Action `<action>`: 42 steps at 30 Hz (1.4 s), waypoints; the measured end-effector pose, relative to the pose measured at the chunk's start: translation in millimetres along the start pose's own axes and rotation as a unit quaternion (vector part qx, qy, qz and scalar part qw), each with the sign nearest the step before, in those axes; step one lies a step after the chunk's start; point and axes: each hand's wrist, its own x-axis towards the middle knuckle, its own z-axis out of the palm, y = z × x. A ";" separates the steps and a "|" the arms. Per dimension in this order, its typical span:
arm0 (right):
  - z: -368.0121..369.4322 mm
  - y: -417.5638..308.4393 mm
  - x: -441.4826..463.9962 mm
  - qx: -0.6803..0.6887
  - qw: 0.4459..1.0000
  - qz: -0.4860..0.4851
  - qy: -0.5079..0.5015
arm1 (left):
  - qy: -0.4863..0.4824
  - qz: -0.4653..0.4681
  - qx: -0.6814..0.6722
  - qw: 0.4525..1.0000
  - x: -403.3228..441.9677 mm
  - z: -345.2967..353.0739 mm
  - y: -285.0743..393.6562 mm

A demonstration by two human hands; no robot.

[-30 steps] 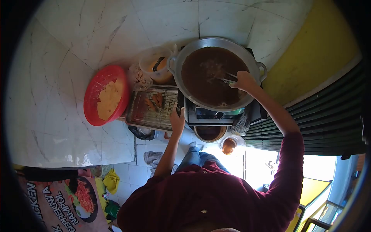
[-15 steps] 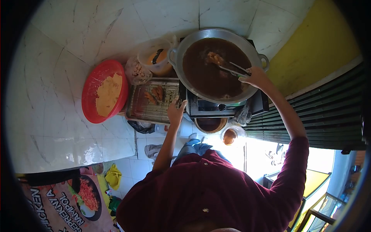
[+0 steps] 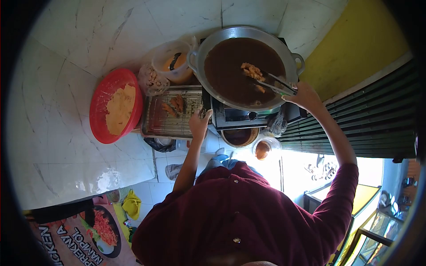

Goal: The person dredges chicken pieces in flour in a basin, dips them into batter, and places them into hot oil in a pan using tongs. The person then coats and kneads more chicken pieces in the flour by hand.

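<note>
My right hand is closed around metal tongs with dark grips. Their tips reach over the dark oil in a large wok. A golden-brown fried chicken piece is at the tips, above the oil; a smaller browned piece shows just below them. My left hand is by the right edge of a wire-rack tray, thumb and fingers apart. Whether its fingertips touch the tray is unclear. A few fried pieces lie on the rack.
A red basin of flour stands left of the tray. Behind it are a bag of pale pieces and a clear tub with orange liquid. The wok sits on a black stove. Below are a pot and a bucket.
The tongs have lifted the chicken piece from the oil, where it was partly sunk. A smaller piece now shows below it. My left hand stays by the tray; the view has shifted slightly.
</note>
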 end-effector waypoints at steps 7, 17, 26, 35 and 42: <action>9.5 11.7 5.3 -0.013 1.000 -0.001 0.001 | 0.015 0.015 -0.012 1.000 0.2 3.2 -4.6; -20.2 14.4 24.6 0.101 0.985 0.086 -0.106 | 0.023 0.017 -0.003 1.000 -0.2 1.8 -4.3; -20.5 29.2 38.4 0.113 0.985 0.077 -0.107 | 0.016 0.033 0.022 0.999 -0.1 -0.4 -2.8; -35.7 14.8 59.8 0.018 0.998 0.034 -0.055 | 0.015 0.016 -0.004 1.000 2.1 3.7 -7.8; -14.5 -8.6 102.5 0.031 0.995 0.041 -0.088 | 0.029 0.028 0.013 0.999 -0.4 1.2 -1.3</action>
